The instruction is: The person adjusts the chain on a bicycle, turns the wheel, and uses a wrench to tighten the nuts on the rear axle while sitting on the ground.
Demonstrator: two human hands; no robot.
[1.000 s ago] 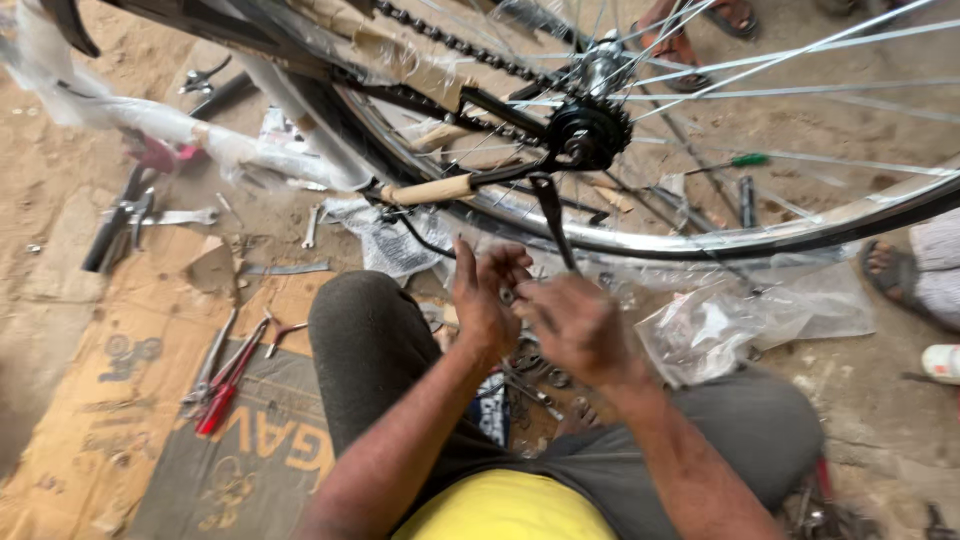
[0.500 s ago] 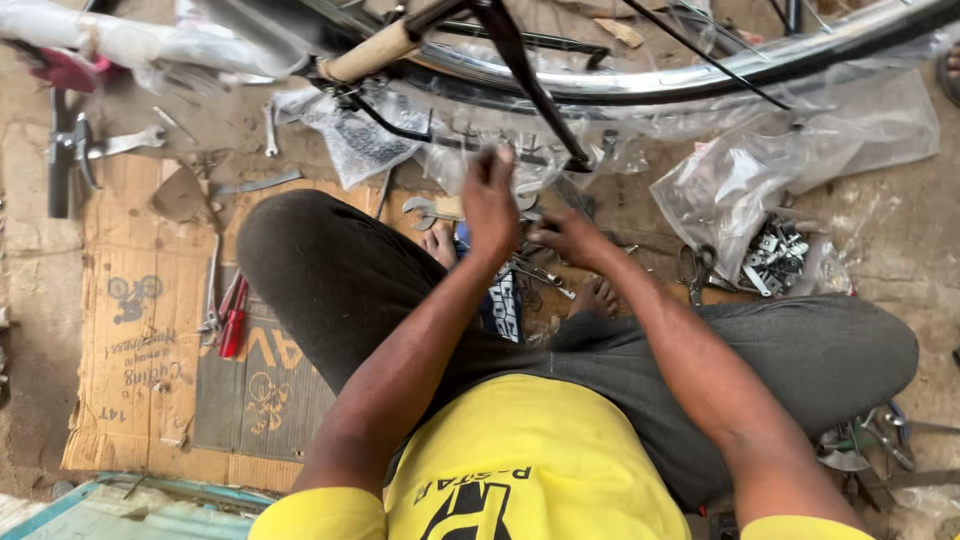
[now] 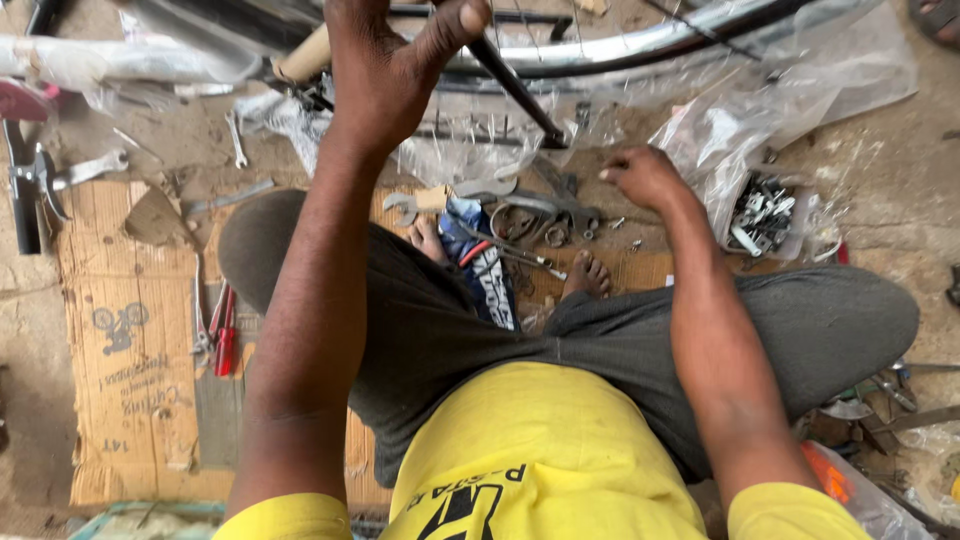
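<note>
My left hand [image 3: 385, 85] is raised near the top of the view, thumb stretched out beside a black slanted bicycle stay [image 3: 515, 90]; its fingertips run off the top edge and nothing shows in it. Behind it curves the chrome wheel rim [image 3: 650, 40]. My right hand [image 3: 645, 175] hovers low over the ground with fingers curled together, just right of a heap of wrenches [image 3: 540, 215] and a few small loose bolts [image 3: 625, 235]. I cannot see anything in its fingers. My crossed legs in grey trousers fill the middle.
A clear plastic bag of metal parts [image 3: 765, 215] lies right of the right hand. Flattened cardboard [image 3: 130, 330] at left carries red-handled pliers [image 3: 222, 330]. A spanner [image 3: 235, 140], a black-handled tool [image 3: 25, 190] and a tan-handled tool [image 3: 300, 55] lie upper left. More tools sit at lower right [image 3: 880, 400].
The hands, close together a second ago, have parted: the left rose toward the bicycle frame, the right dropped to the ground by the wrenches. The view has tilted down toward my lap.
</note>
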